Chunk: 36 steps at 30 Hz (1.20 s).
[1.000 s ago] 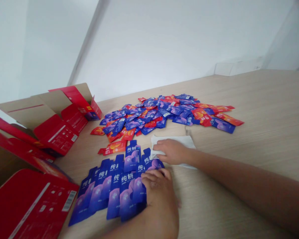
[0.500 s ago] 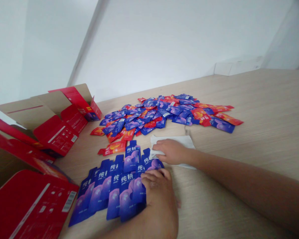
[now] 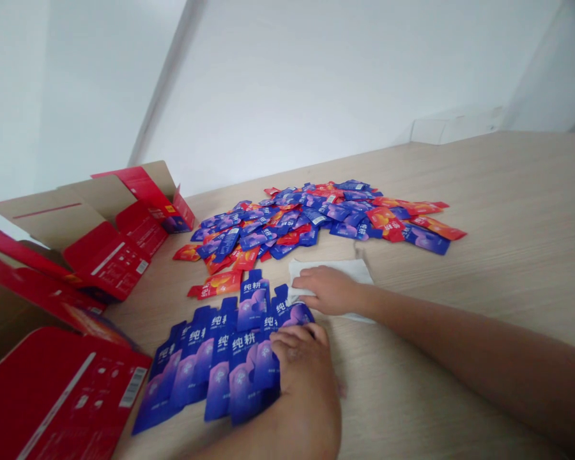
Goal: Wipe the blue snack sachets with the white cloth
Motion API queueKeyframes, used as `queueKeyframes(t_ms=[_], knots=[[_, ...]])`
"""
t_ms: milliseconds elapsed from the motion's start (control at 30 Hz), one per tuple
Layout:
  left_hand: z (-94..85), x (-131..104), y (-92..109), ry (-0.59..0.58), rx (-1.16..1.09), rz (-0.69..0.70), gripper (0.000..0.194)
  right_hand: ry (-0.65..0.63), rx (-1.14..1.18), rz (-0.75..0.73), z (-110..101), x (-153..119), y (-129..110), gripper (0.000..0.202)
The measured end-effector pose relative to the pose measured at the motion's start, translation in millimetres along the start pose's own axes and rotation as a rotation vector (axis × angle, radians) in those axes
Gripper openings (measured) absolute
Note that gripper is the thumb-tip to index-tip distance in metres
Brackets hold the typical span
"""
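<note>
Two bare hands at work over a pale wood table (image 3: 483, 204); from where I stand, the left hand (image 3: 309, 370) lies back-up with fingers part bent over the right end of the laid-out purple pouches (image 3: 242, 377); its palm side is hidden, so I cannot tell whether it grips one or only presses down; the right hand (image 3: 333, 291) rests just beyond, fingers loosely curled on a white cloth (image 3: 359, 271); whether it pinches a fold, I cannot tell.

The laid-out pouches lie flat and overlapping, most printed faces up, necks pointing away from the person; beyond them a loose heap of purple and red sachets (image 3: 287, 220); one orange-red sachet (image 3: 225, 282) lies between; open red cartons (image 3: 62, 383) stand at the left, flaps spread.

Handling, by my judgement: each pouch light, soft, a little slick, apt to slide over its neighbour; film likely to crease rather than crack, though a hard squeeze might strain a seal; best hold is a flat pinch across the body, or by both side edges; the narrow neck offers less to grasp; cloth looks limp and light, easily taken at a corner.
</note>
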State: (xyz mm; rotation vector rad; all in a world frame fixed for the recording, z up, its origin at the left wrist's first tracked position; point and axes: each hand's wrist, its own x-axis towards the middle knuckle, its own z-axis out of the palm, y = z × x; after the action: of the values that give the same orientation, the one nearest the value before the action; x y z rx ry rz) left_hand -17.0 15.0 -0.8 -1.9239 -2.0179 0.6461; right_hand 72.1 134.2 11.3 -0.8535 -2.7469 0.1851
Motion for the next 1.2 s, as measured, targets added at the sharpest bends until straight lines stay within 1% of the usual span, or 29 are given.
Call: queueKeyframes(t_ms=[133,200,333,400,433,533,600,633,767,800,867,933,1000,1033,1133,1200], knots=[[0.3,-0.4,1.3,0.006,0.012,-0.005,0.099,-0.048,0.052,-0.182,-1.5,-2.6,1.7,0.022],[0.3,-0.6,1.7,0.014,0.016,-0.009,0.100,-0.057,0.055,-0.218,-2.4,-2.8,2.0,0.021],[0.1,-0.5,1.3,0.015,0.019,-0.008,0.101,-0.031,0.009,-0.100,-3.6,-1.0,2.1,0.021],[0.5,-0.3,1.3,0.019,0.018,-0.010,0.101,-0.018,-0.003,-0.071,-3.6,-1.1,1.9,0.021],[0.9,-0.3,1.5,0.022,0.020,-0.012,0.101,-0.017,0.000,-0.088,-3.4,-1.6,1.6,0.021],[2.4,-0.5,2.6,0.031,0.031,-0.017,0.099,-0.033,0.039,-0.203,-2.5,-3.3,-0.5,0.020],[2.8,-0.9,3.1,0.041,0.037,-0.021,0.097,-0.043,0.054,-0.231,-2.2,-3.4,-2.0,0.019],[2.7,-1.1,3.2,0.046,0.037,-0.023,0.096,-0.043,0.049,-0.213,-2.1,-3.0,-2.3,0.019],[1.8,-1.7,2.2,0.046,0.016,-0.019,0.091,-0.018,-0.006,-0.057,-3.0,-0.1,0.8,0.021],[1.8,-1.8,1.9,0.046,0.012,-0.017,0.090,-0.010,-0.010,-0.042,-3.3,0.0,2.1,0.022],[2.4,-1.7,1.7,0.055,0.021,-0.020,0.086,-0.010,0.001,-0.078,-3.7,-0.9,3.9,0.021],[3.4,-1.5,1.8,0.066,0.041,-0.025,0.082,-0.028,0.029,-0.163,-3.6,-2.6,3.6,0.019],[4.0,-1.3,1.8,0.070,0.047,-0.022,0.083,-0.048,0.053,-0.219,-3.2,-3.8,1.6,0.017],[4.0,-1.2,1.8,0.067,0.042,-0.020,0.087,-0.048,0.055,-0.217,-3.0,-3.8,0.4,0.017],[3.0,-1.1,1.4,0.054,0.019,-0.012,0.096,-0.036,0.024,-0.118,-2.5,-1.8,-1.4,0.019],[2.3,-1.0,1.3,0.045,0.011,-0.014,0.097,-0.031,0.010,-0.039,-2.7,-0.1,-0.5,0.022]])
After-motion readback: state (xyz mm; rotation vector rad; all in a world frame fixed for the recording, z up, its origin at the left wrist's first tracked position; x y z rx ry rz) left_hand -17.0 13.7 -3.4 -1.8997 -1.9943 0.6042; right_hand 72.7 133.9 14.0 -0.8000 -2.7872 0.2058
